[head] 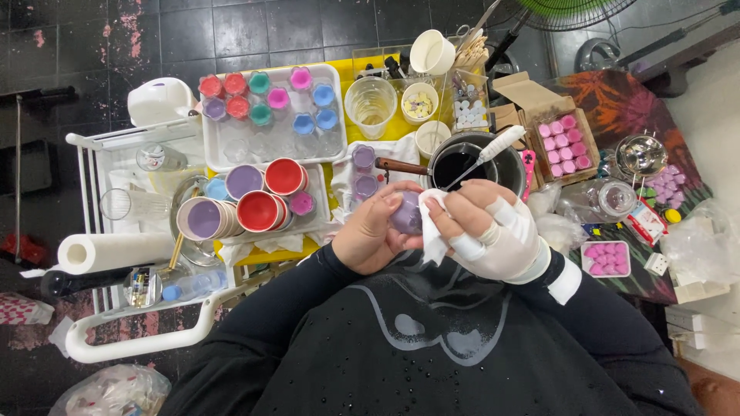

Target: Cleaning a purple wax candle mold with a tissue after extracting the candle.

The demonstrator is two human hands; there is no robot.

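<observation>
Left hand: our left hand (pixel 370 231) curls around a small rounded purple wax piece (pixel 406 213), cupping it so its face turns toward the other hand.
Right hand: our right hand (pixel 493 227), wrapped in white bandage tape, pinches a crumpled white tissue (pixel 432 223) against the purple piece, seemingly to wipe it.
Position: we see the piece between both hands, above our black apron (pixel 432 339), near the dark metal pot of black liquid (pixel 474 166).
Surroundings: a white plastic tray of coloured moulds (pixel 270 115) sits ahead, within reach; a paper towel roll (pixel 112 252) lies left.
</observation>
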